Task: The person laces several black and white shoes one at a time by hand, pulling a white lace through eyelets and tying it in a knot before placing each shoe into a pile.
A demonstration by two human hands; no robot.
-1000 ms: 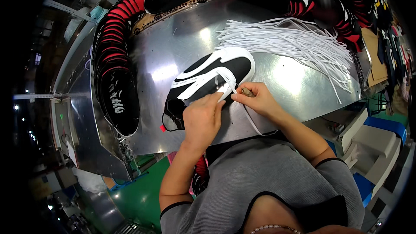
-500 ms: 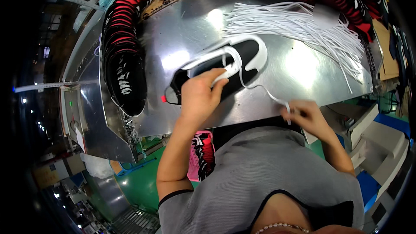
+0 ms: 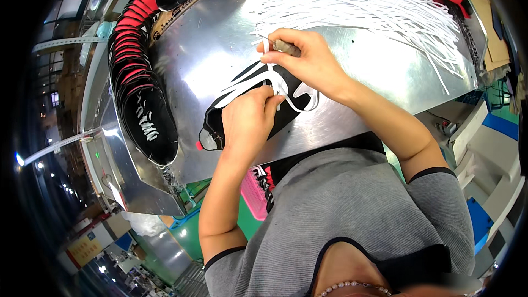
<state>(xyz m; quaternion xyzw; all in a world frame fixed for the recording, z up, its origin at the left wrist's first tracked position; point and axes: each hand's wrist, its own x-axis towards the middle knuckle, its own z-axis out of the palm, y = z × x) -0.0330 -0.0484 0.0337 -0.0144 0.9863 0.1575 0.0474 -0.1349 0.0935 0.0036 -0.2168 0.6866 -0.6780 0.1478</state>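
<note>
A black and white shoe upper [image 3: 213, 122] with a red heel tab lies on the metal table before me. My left hand [image 3: 246, 118] is closed, pinching the upper near its eyelet edge with thumb and forefinger. Above the upper, my right hand [image 3: 316, 65] is closed around an awl-like tool [image 3: 287, 48] with a short brown handle and a thin metal shaft. A white shoelace [image 3: 267, 49] rises taut from the upper to my right fingertips. More of the lace loops beside the upper's right side. The tool's very tip is too small to make out.
Across the far side of the metal table [image 3: 184, 157] spreads a bundle of white shoelaces [image 3: 357, 8]. A curved row of nested black and red uppers [image 3: 135, 74] lines the left edge. Below the table edge stands a pink basket [image 3: 254, 198] with more uppers.
My right hand has moved from the table's near right edge up and left over the upper, drawing the lace upward; the tool now shows in it. My left hand still pinches the upper.
</note>
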